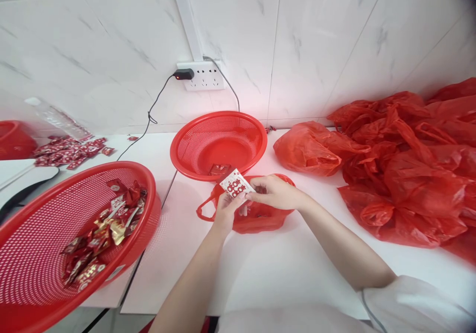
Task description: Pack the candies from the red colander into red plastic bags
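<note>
A small white box with red print (235, 184) is gripped by my left hand (227, 211), its printed face tilted up. My right hand (273, 192) is curled at the box's right edge, with its fingertips partly hidden, so I cannot tell whether it grips the box too. Beneath both hands, a red plastic bag (256, 224) lies open on the table, one handle loop spread to the left. Just behind the bag stands a red perforated basket (219, 119) with a flat dark red packet (219, 169) at its bottom.
On the left, a large red basket (33, 233) holds wrapped sweets (107, 226). Filled red bags (416, 174) crowd the right side. Small red packets (70, 152) and a clear bottle (55, 117) lie at the back left. A power strip (204, 76) with cables sits against the wall.
</note>
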A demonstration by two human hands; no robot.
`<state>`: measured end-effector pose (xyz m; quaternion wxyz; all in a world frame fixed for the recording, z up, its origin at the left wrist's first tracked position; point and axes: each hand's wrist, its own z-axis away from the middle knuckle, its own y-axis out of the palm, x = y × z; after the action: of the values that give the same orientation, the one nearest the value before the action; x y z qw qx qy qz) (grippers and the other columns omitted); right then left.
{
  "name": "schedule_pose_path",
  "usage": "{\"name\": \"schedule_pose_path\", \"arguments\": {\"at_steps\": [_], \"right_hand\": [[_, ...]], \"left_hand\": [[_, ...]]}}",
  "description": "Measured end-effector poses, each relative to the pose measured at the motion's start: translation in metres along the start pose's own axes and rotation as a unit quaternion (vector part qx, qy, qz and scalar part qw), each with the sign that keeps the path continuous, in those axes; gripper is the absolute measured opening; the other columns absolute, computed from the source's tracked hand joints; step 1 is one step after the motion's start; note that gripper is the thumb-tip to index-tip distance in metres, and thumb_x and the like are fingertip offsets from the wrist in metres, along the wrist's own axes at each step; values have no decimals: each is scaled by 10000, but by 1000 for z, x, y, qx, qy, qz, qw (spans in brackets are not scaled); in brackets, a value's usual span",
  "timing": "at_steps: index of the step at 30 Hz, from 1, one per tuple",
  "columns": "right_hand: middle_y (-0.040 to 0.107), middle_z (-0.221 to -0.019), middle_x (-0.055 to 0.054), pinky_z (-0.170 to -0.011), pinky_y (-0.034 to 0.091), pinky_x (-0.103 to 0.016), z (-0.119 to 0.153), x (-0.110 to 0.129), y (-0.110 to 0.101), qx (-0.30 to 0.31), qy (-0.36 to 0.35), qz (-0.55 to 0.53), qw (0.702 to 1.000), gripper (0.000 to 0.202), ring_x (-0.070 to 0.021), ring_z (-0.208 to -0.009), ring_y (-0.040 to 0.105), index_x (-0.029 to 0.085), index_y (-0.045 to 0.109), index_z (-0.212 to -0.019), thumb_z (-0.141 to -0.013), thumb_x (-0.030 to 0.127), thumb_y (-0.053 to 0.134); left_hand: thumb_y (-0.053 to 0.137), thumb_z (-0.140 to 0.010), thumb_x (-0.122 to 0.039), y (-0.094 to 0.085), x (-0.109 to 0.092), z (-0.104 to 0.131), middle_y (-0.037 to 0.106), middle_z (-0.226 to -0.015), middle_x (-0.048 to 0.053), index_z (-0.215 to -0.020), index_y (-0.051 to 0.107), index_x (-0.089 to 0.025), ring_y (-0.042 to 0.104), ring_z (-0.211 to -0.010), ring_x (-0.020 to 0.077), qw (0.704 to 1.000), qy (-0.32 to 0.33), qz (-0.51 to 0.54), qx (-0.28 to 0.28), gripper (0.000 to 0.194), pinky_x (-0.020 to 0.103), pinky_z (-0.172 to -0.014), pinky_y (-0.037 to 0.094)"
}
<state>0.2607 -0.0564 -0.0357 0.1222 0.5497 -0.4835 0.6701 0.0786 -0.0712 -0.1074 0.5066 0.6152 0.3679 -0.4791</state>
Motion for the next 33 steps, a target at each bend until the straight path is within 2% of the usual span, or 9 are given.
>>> {"name": "schedule_pose_path", "arguments": {"at_steps": [7,12,16,20,23,26,29,31,33], "right_hand": [[613,-687,26,-561,358,-229,-4,-8,4,0,6,14,1000,279,-107,-598,497,177,586,-749,-875,425,571],[642,-740,19,-586,379,-231,-3,-6,3,16,3,-9,1000,271,-113,-630,524,176,609,-801,-883,431,568],[642,-766,6,-626,420,-243,-2,-6,1,-1,12,-36,999,302,-124,-669,555,176,591,-823,-889,470,566],[650,-913,-22,-720,481,-268,-1,-10,2,-27,-16,-121,992,218,-138,-786,604,184,573,-1004,-909,379,559],[647,-954,-29,-762,492,-280,-2,-11,3,-46,-44,-156,986,255,-142,-837,613,195,526,-1154,-913,274,545],[648,-927,-19,-765,480,-274,-2,-8,0,-75,-41,-122,989,264,-138,-835,608,198,542,-1177,-919,189,487],[654,-938,-21,-748,475,-269,0,-5,-5,-106,-31,-74,991,303,-139,-827,605,195,563,-1192,-922,152,432],[667,-984,-25,-767,473,-276,1,-6,-10,-118,-32,-20,992,349,-145,-852,611,210,572,-1216,-921,130,404],[683,-1040,-31,-810,466,-291,2,-8,-13,-100,-32,54,993,367,-162,-904,622,230,610,-1194,-909,114,411]], "left_hand": [[707,-766,-433,3,2,0,532,-516,-30,-642,571,-157,418,-378,51,999,22,-11,-20,332,208,-384,324],[735,-714,-493,2,1,-2,540,-485,-29,-657,584,-153,428,-353,63,999,10,-39,-34,376,217,-377,338],[757,-688,-486,3,-2,-3,584,-511,-12,-665,609,-142,447,-341,67,997,-3,-58,-46,375,218,-361,353],[777,-647,-495,7,-4,0,561,-483,-24,-650,616,-143,461,-331,77,997,-11,-62,-37,387,220,-350,374],[804,-583,-523,9,-1,1,607,-528,5,-629,618,-141,494,-362,95,997,-17,-63,-45,428,234,-358,408],[781,-595,-578,6,1,2,607,-511,10,-641,611,-143,524,-388,109,997,1,-61,-36,470,239,-402,436],[606,-704,-718,0,0,-2,619,-540,20,-731,595,-153,564,-420,128,999,14,-33,-39,566,231,-413,432],[513,-738,-764,-5,-3,-7,640,-591,30,-774,568,-157,573,-422,130,996,-20,-3,-87,610,226,-396,432],[505,-745,-764,-10,-8,-12,642,-601,29,-843,563,-153,583,-420,131,985,-99,27,-140,621,217,-389,445]]}}
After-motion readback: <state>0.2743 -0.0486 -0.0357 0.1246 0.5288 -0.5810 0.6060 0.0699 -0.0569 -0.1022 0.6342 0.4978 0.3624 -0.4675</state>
